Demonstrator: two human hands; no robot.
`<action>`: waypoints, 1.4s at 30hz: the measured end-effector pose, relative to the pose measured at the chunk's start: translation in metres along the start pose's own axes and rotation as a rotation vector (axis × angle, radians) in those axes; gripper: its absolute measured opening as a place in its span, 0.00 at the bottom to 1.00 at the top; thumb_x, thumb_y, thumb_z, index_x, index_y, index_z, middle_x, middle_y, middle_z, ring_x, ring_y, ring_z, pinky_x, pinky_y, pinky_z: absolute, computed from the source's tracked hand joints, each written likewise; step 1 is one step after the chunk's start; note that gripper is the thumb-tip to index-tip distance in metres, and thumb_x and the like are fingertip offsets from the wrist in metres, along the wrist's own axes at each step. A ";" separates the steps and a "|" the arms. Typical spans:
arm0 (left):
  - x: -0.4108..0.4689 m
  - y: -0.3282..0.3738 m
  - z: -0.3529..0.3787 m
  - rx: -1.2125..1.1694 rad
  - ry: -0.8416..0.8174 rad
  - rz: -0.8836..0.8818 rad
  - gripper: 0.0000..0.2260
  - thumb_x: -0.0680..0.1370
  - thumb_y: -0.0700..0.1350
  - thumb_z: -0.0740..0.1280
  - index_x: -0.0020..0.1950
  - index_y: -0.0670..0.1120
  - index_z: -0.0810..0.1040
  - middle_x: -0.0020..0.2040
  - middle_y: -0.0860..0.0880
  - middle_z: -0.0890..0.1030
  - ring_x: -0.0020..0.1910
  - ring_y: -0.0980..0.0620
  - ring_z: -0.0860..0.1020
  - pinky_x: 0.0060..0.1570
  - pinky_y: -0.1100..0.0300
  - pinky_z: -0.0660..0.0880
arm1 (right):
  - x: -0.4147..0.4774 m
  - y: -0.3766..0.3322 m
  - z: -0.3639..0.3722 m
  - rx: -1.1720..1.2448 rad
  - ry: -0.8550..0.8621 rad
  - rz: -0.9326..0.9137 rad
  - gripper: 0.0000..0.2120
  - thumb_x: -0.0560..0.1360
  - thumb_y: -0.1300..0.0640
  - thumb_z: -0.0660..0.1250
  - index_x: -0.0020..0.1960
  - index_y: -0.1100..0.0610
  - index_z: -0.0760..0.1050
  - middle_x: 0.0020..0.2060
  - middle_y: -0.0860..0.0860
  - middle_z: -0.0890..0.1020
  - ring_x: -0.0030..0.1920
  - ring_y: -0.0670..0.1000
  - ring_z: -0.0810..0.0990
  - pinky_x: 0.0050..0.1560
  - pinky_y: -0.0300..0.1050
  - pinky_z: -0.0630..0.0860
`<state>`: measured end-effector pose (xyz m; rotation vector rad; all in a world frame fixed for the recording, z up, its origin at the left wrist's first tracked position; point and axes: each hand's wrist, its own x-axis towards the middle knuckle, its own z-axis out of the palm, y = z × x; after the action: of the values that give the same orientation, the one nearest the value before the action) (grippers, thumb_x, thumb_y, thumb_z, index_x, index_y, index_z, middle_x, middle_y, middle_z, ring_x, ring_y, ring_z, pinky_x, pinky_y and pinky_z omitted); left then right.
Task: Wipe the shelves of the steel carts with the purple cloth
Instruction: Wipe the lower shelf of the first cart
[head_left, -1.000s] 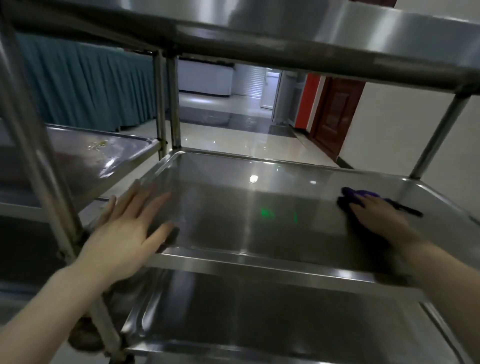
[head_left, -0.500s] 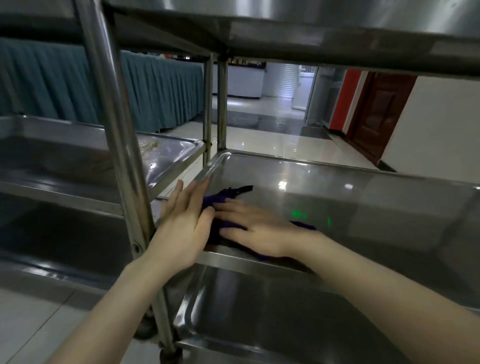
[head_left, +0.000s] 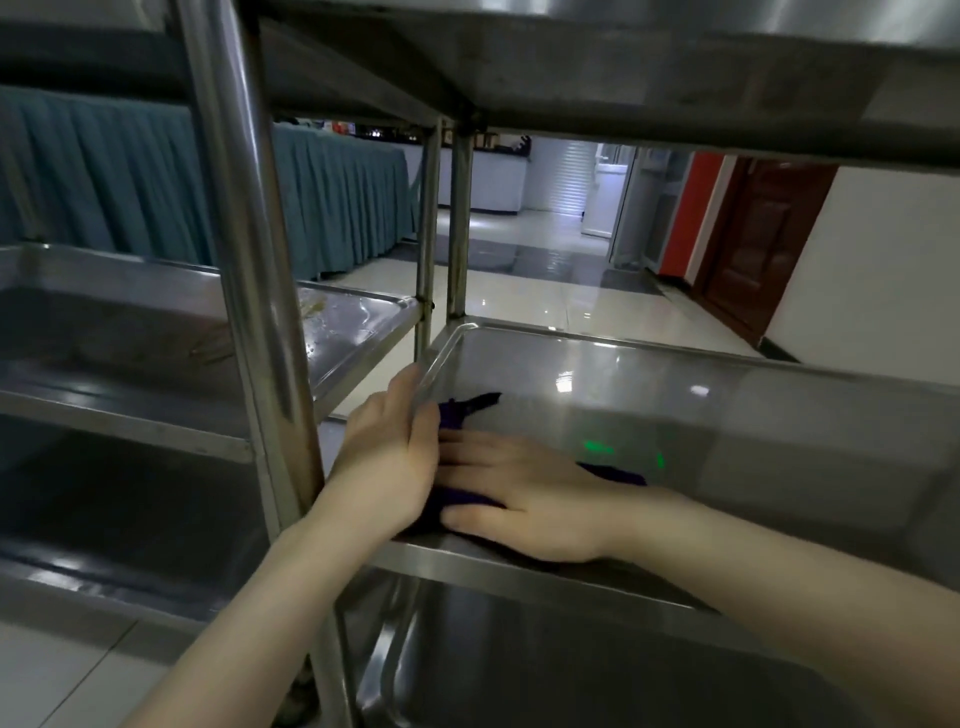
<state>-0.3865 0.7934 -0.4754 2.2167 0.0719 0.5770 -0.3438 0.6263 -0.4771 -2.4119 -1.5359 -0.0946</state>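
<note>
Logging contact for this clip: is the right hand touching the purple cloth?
Touching. The head view shows the right hand lying flat on the purple cloth, with cloth showing ahead of and behind the hand on the steel shelf.

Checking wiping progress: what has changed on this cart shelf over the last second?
The right hand slid the purple cloth across the shelf from its right end to the left end, beside the left hand. That hand stayed at the left rim; the cloth is still pressed flat.
</note>
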 end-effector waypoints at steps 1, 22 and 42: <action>0.002 -0.001 0.001 0.002 0.017 0.004 0.19 0.82 0.50 0.53 0.73 0.57 0.62 0.65 0.46 0.73 0.62 0.53 0.69 0.56 0.61 0.60 | 0.006 -0.002 0.000 0.056 -0.013 -0.039 0.24 0.79 0.41 0.55 0.73 0.47 0.67 0.74 0.45 0.65 0.74 0.42 0.57 0.72 0.29 0.46; -0.013 0.003 0.009 0.589 -0.318 0.120 0.26 0.79 0.56 0.38 0.78 0.54 0.47 0.79 0.55 0.41 0.78 0.48 0.41 0.75 0.44 0.47 | -0.034 0.043 -0.026 0.001 -0.027 0.165 0.24 0.81 0.39 0.53 0.76 0.38 0.58 0.77 0.38 0.57 0.75 0.35 0.48 0.69 0.25 0.39; -0.002 0.039 0.043 0.668 -0.468 0.223 0.27 0.78 0.66 0.43 0.75 0.65 0.39 0.76 0.61 0.35 0.74 0.54 0.31 0.71 0.43 0.31 | -0.083 0.101 -0.058 -0.017 -0.006 0.431 0.22 0.81 0.43 0.57 0.75 0.41 0.62 0.75 0.43 0.63 0.76 0.43 0.57 0.75 0.39 0.49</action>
<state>-0.3751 0.7370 -0.4714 2.9823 -0.2665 0.1338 -0.2839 0.4978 -0.4583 -2.6954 -0.9884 -0.0114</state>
